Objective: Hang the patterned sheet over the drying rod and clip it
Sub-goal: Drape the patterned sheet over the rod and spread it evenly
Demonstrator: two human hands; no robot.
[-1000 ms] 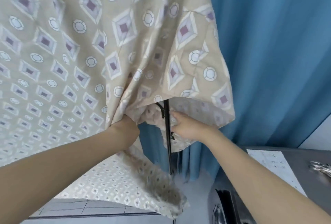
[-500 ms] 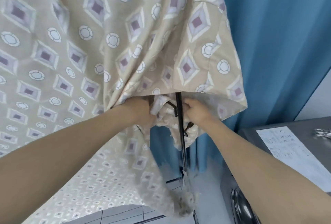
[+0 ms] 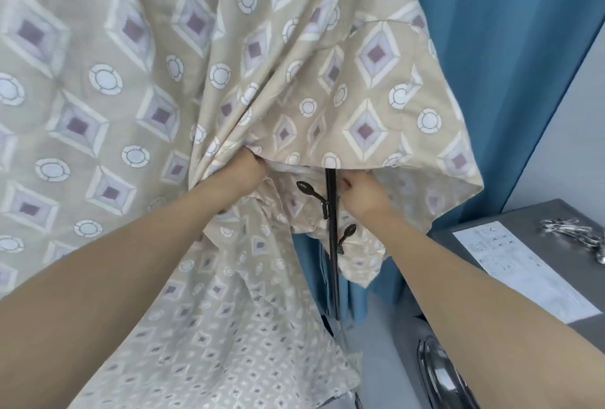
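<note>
From my feed the patterned sheet [image 3: 229, 64] fills most of the view: beige cloth printed with purple-centred diamonds and white circles. It drapes down from above the frame, so I cannot see what it hangs from at the top. Its long fall runs top to bottom, with folds converging toward the middle, and a paler trailing part spilling on toward the lower left and bottom centre. Its lower right corner points out to the right, in front of the blue curtain [image 3: 510, 48] that covers the right side behind it.

At the right edge sits a grey tabletop [image 3: 530, 222] carrying a printed sheet of paper [image 3: 520, 268] and, further back, a pile of metal clips [image 3: 579, 235]. Below it, a shiny metal rim [image 3: 442, 372] shows at the bottom edge.

A thin dark pole [image 3: 332, 245] stands upright in the middle, its top disappearing under the sheet's hem. Two small hooks [image 3: 311, 192] branch off it, one on each side.

My left hand [image 3: 242, 173] is curled into a bunched gather of the sheet just left of the pole, fingers buried in the folds under the hem. My right hand [image 3: 363, 192] is just right of the pole, fingers curled and pinching the cloth there close against the pole; whether it touches the pole itself I cannot tell. The two hands are near each other, with the pole between them.
</note>
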